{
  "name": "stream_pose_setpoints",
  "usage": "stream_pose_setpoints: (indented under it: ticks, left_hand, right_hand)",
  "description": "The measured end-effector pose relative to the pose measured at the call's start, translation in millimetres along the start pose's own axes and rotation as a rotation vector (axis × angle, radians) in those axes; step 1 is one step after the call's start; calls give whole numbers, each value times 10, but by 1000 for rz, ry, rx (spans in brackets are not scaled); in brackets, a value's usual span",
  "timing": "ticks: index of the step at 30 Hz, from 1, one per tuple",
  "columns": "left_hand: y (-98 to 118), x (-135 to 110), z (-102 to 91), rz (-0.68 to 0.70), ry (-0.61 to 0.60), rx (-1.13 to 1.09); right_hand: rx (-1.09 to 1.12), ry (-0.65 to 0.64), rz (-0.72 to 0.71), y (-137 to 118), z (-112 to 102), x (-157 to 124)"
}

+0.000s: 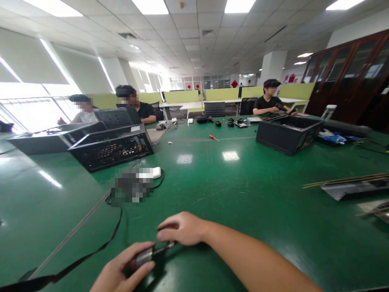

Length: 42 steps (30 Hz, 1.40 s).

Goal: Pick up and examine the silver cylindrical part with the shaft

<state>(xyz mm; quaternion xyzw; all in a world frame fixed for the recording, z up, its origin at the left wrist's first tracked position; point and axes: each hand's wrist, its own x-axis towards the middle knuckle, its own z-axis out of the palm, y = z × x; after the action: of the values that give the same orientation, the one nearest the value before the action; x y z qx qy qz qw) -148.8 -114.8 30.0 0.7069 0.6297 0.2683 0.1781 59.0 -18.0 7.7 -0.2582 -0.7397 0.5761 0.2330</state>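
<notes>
My left hand [127,263] is wrapped around a short dark cylindrical tool [144,256] with a silvery band. A thin dark shaft extends from it to the right and ends in a small shiny tip below my right hand [184,230]. The fingers of my right hand are curled, thumb and forefinger drawn together just above the shaft. Whatever may be between those fingertips is blurred and too small to name. Both hands are low over the green table [212,194], close to its near side.
A blurred-out item with a black strap [114,235] lies ahead on the left. Open black computer cases [112,148] stand at left and another case [285,136] at right. An orange screwdriver [213,138] lies farther off. Metal strips [349,188] lie at right. Three people sit across the table.
</notes>
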Motion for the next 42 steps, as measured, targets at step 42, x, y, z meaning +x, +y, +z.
stream_pose_setpoints:
  ticks: [42]
  left_hand:
    - [1029,1331,1323,399,-162,-287]
  right_hand:
    - [-222,405,99,399,-1260,-1093]
